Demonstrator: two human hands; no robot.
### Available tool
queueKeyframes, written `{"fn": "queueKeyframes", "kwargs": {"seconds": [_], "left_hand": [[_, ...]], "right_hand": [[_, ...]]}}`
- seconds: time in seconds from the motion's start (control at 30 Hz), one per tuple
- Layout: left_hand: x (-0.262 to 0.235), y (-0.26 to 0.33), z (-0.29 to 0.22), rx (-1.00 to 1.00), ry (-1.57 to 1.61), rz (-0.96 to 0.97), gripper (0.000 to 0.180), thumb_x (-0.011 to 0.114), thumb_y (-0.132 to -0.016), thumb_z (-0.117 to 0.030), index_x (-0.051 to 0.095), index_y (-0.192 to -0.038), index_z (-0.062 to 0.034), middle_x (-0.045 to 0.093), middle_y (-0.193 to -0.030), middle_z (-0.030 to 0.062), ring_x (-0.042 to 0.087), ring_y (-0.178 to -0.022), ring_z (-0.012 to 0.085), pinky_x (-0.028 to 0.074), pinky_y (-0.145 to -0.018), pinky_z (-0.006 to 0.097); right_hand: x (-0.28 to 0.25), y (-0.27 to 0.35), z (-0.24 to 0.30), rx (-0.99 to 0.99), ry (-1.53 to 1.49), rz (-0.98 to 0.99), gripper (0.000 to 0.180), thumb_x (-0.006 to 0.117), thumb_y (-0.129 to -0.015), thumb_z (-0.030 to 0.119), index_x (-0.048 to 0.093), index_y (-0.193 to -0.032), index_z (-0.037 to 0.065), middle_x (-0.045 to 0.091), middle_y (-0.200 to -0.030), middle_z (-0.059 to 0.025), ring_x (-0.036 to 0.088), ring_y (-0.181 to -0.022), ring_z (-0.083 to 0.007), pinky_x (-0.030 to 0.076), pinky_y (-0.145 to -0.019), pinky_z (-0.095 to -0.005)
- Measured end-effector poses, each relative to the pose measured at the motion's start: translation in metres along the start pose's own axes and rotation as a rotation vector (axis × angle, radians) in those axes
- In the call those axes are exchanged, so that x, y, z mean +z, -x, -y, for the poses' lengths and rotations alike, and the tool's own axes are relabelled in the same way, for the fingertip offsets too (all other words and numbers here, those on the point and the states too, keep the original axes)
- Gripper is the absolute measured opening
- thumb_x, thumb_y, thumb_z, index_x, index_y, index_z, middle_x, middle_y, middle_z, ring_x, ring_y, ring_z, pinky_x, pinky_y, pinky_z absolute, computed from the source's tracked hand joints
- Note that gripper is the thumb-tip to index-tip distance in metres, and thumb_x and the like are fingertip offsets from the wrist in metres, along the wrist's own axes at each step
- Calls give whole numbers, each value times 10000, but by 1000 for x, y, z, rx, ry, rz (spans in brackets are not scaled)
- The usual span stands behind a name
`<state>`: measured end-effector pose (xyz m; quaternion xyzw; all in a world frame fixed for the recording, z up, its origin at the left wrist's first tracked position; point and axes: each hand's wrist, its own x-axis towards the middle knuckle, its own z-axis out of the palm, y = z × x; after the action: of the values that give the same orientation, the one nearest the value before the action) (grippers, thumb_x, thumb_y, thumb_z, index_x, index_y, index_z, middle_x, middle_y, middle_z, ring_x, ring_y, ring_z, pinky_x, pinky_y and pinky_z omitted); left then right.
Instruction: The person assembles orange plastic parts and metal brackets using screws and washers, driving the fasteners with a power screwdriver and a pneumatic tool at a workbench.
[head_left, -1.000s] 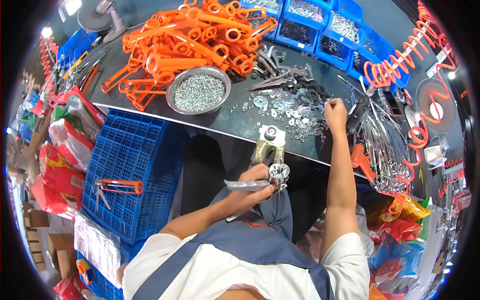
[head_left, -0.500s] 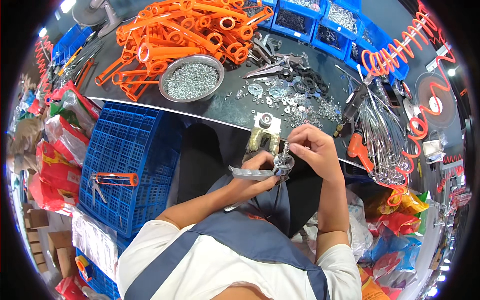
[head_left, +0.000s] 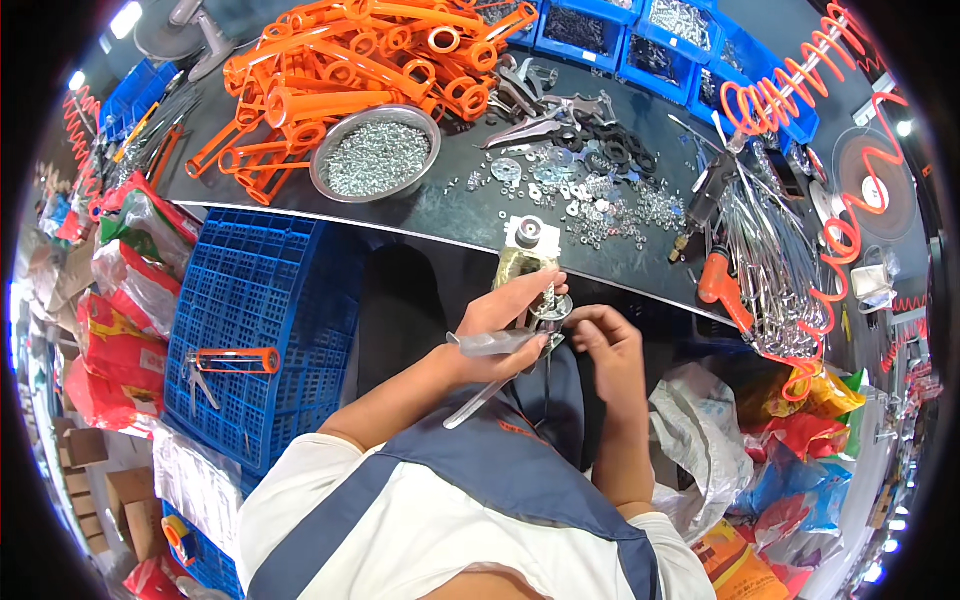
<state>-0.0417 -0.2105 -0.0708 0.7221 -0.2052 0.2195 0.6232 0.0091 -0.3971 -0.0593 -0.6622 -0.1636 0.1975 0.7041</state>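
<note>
My left hand [head_left: 500, 325] is wrapped round a grey metal caulking gun handle [head_left: 478, 345]. A long trigger lever [head_left: 475, 402] slants out below the palm. At the handle's far end sit a round metal disc [head_left: 554, 308] and a short upright rod with a spring, partly covered by my fingers. Just right of the disc is my right hand [head_left: 608, 350], its fingers curled in toward the thumb close to the disc's edge. Whatever those fingertips may hold is hidden. Beyond my left hand, a fixture with a round metal socket [head_left: 527, 233] stands at the bench edge.
Orange caulking gun frames [head_left: 350, 65] are piled on the bench [head_left: 455, 215] beside a metal bowl [head_left: 318, 160] of small fasteners. Loose washers [head_left: 590, 195] and black parts lie farther right. An orange-handled power driver [head_left: 718, 280] hangs near thin rods. A blue crate [head_left: 250, 300] stands left.
My right hand has come down from the top of the rod to beside the disc. My left hand has tilted the handle, and its fingers now reach up along the rod.
</note>
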Motion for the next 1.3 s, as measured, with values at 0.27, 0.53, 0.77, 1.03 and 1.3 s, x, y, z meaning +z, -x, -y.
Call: {"fn": "queueKeyframes", "kwargs": {"seconds": [0.27, 0.53, 0.77, 1.03, 1.3], "left_hand": [[4, -10, 5, 101, -155, 37, 631, 584, -729, -64, 396, -1326, 16, 449, -1327, 256, 490, -1213, 355, 398, -986, 402], [19, -3, 5, 64, -103, 58, 586, 572, -732, -41, 441, -1301, 5, 377, -1383, 265, 513, -1184, 356, 439, -956, 367], [41, -2, 7, 142, -94, -7, 685, 610, -701, 11, 405, -1354, -16, 244, -1458, 254, 459, -1220, 381, 434, -950, 367], [31, -9, 8, 163, -176, 67, 650, 568, -723, -40, 397, -1349, -14, 342, -1401, 242, 566, -1109, 321, 451, -946, 373], [18, -8, 15, 191, -273, 127, 494, 569, -754, -84, 520, -1238, 5, 482, -1310, 204, 525, -1162, 327, 425, -963, 384]], "right_hand": [[34, 12, -51, -77, -228, -279, 368, 343, -1000, 325, 467, -1138, 7, 550, -969, -64, 550, -829, -104, 466, -749, -251], [31, 17, -61, 23, -356, -205, 320, 359, -994, 305, 523, -1062, 40, 578, -871, -14, 545, -699, -78, 457, -625, -239], [40, 15, -58, 1, -525, -491, 268, 425, -973, 282, 553, -944, 48, 572, -764, 3, 512, -569, -40, 385, -433, -178], [33, 18, -55, 41, -498, -392, 251, 396, -980, 240, 551, -942, 47, 550, -768, 6, 503, -612, -48, 412, -519, -200], [32, 20, -60, 11, -482, -302, 273, 415, -979, 247, 574, -983, 25, 546, -734, 12, 441, -554, -27, 342, -472, -181]]}}
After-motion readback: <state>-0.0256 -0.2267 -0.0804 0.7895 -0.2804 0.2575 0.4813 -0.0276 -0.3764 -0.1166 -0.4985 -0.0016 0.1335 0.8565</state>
